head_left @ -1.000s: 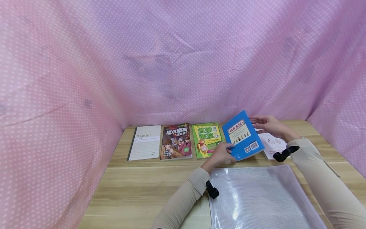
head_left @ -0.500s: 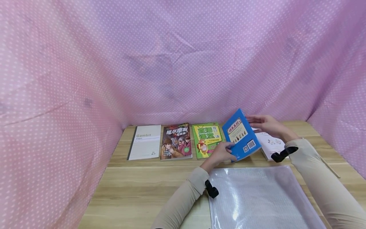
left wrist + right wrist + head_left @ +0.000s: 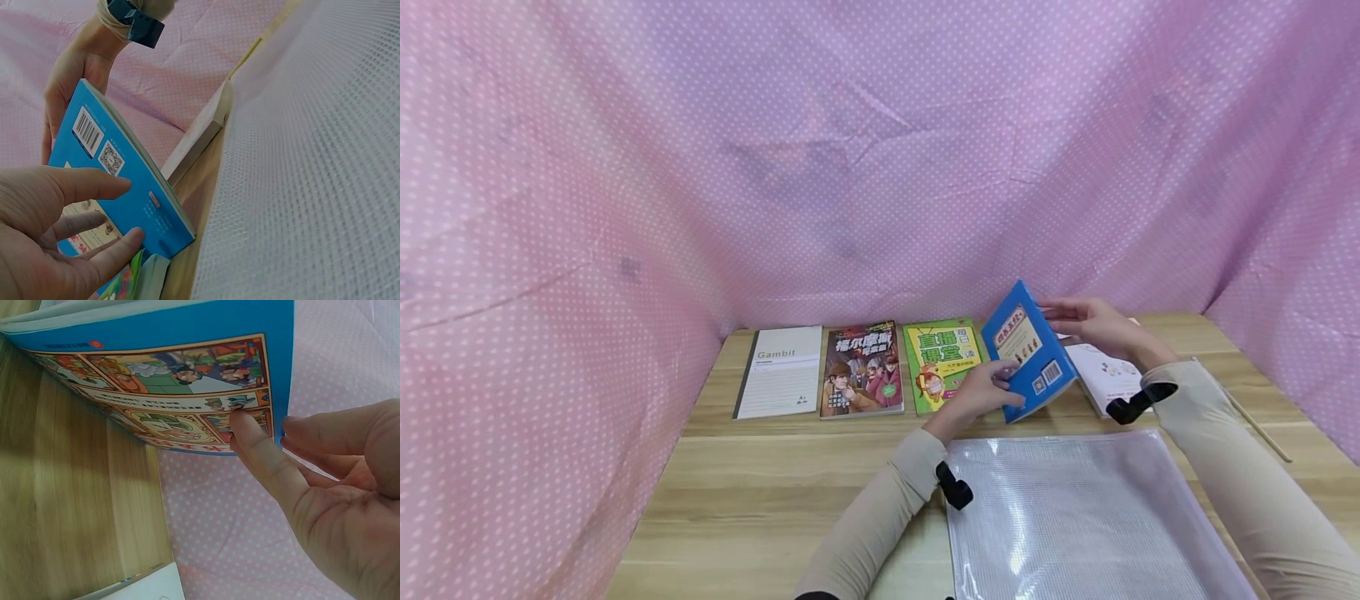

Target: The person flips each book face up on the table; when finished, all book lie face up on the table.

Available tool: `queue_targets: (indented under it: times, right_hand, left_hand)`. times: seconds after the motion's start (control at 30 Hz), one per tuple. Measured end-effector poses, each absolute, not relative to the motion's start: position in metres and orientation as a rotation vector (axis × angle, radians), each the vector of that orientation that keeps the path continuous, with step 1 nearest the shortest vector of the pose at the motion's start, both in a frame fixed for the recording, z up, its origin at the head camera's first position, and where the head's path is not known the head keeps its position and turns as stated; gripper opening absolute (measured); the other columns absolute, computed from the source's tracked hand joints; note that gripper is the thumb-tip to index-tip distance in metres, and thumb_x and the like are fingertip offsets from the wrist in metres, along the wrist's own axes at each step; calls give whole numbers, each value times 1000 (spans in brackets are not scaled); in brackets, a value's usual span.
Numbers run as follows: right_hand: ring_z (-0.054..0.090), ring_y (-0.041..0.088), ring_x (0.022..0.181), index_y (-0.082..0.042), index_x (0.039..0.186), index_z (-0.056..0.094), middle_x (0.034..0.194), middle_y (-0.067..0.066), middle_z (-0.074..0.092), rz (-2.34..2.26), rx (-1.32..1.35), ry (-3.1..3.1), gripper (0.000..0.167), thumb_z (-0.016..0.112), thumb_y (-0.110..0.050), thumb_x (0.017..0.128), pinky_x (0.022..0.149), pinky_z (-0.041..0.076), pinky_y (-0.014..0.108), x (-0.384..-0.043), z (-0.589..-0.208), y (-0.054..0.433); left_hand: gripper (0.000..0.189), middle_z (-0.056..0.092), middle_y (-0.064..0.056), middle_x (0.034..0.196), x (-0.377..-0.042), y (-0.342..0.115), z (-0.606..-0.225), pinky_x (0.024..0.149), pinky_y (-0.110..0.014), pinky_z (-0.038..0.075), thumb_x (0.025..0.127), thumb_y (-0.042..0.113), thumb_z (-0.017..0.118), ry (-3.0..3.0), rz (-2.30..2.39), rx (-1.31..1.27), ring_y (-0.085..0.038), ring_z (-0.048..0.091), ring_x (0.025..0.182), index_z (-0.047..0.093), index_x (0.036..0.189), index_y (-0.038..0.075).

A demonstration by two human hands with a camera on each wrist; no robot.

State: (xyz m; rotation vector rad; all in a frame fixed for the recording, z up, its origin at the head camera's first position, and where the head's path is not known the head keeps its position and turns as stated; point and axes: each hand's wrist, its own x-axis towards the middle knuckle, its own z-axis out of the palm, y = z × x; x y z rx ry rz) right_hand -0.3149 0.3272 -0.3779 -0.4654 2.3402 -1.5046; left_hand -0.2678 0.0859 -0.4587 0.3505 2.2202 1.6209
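Observation:
A blue paperback book [image 3: 1037,367] stands tilted on the table, its back cover with barcode turned towards the head camera. My left hand [image 3: 979,392] touches that back cover near the lower left corner; in the left wrist view its thumb and fingers lie spread and fairly straight against the cover. Behind the right edge is my right hand [image 3: 1101,329], fingers extended. The right wrist view has one of its fingers [image 3: 269,456] touching the illustrated front cover, others at the book's edge. Just left lies a green book [image 3: 940,342], partly behind my left hand.
Farther left lie a dark comic-style book [image 3: 861,371] and a white Gambit notebook [image 3: 782,375]. A white book [image 3: 1108,379] sits under my right wrist. In front spreads a translucent mesh pouch [image 3: 1075,508]. A thin stick [image 3: 1262,429] lies at right; pink dotted cloth [image 3: 880,167] hangs behind.
The blue book has turned more edge-on and shifted a little to the left. My right hand has moved left with it, uncovering more of the white book, while my left hand stays on the cover.

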Motion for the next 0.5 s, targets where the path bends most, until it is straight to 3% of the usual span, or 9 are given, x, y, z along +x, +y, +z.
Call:
queue_targets:
  times: [0.33, 0.5]
  right_hand:
    - [67, -2, 107, 8, 154, 34, 149, 38, 43, -1538, -548, 2320, 55, 53, -6, 105, 92, 59, 30, -318, -382, 319]
    - [67, -2, 107, 9, 153, 35, 148, 39, 43, -1553, -572, 2304, 55, 54, -7, 105, 92, 59, 30, -319, -381, 313]
  left_hand:
    - [60, 65, -6, 129, -277, 82, -445, 93, -29, 56, 89, 16, 79, 2182, 1671, 465, -16, 64, 111, 59, 145, 20]
    - [55, 64, -10, 129, -281, 78, -435, 94, -36, 59, 94, 17, 74, 2112, 1758, 488, -15, 64, 107, 57, 146, 17]
